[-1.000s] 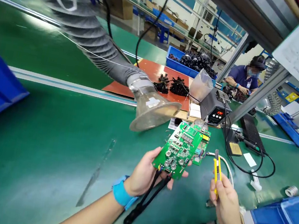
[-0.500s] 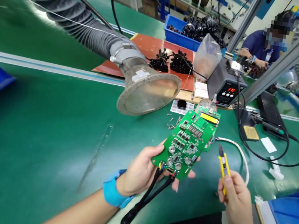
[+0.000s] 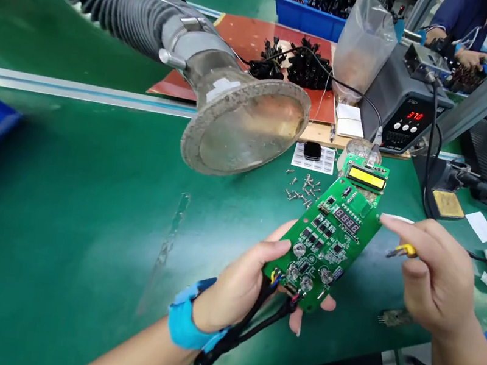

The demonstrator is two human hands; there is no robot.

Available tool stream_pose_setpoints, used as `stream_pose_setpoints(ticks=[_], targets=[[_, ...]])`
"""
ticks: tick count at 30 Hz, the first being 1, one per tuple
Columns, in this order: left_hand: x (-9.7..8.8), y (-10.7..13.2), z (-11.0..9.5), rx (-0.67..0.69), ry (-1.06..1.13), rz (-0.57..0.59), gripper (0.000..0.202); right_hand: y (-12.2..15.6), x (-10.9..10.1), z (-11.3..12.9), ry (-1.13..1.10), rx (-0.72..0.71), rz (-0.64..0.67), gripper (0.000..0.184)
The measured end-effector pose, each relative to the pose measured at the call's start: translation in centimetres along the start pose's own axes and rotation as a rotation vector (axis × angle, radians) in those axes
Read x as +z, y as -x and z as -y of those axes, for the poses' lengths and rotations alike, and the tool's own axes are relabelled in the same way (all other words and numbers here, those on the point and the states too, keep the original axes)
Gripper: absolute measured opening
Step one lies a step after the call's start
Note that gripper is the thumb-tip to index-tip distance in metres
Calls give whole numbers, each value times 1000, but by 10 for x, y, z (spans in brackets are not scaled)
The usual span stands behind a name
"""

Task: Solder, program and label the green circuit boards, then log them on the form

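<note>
A green circuit board (image 3: 335, 246) with a four-digit display and round metal springs lies in my left hand (image 3: 247, 275), thumb on its near left edge and fingers beneath. Black cables (image 3: 241, 342) hang from its lower end. Past its far end is a smaller green board with a yellow screen (image 3: 367, 177). My right hand (image 3: 435, 281) stretches its index finger to the board's right edge. Its other fingers are curled around yellow-handled cutters (image 3: 406, 251), whose dark tip points left; most of the tool is hidden.
Loose screws (image 3: 302, 189) lie beyond the board. A fume hose hood (image 3: 247, 127) hangs left of it. At the back are a soldering station (image 3: 406, 119), bundles of black parts (image 3: 308, 66) and a blue bin (image 3: 306, 17). A co-worker (image 3: 474, 34) sits far right.
My right hand has come up and inward to the board's right edge, its index finger now extended and the cutters turned into the palm. The view has shifted closer.
</note>
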State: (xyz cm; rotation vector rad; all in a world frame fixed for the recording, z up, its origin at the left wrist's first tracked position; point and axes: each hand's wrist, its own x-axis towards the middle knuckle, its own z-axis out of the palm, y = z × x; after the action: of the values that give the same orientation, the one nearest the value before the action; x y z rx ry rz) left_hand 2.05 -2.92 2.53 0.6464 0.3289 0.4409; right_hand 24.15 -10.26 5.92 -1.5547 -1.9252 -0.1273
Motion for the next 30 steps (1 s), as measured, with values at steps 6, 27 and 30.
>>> stream_pose_setpoints(ticks=[6, 27, 30], targets=[[-5, -2, -11, -167, -163, -163, 55, -4, 17, 8, 181, -139, -49, 17], [-25, 8, -10, -447, -928, 55, 68, 66, 49, 14, 84, -218, 109, 16], [-26, 7, -10, -458, -943, 64, 63, 65, 52, 19, 115, -213, 74, 11]])
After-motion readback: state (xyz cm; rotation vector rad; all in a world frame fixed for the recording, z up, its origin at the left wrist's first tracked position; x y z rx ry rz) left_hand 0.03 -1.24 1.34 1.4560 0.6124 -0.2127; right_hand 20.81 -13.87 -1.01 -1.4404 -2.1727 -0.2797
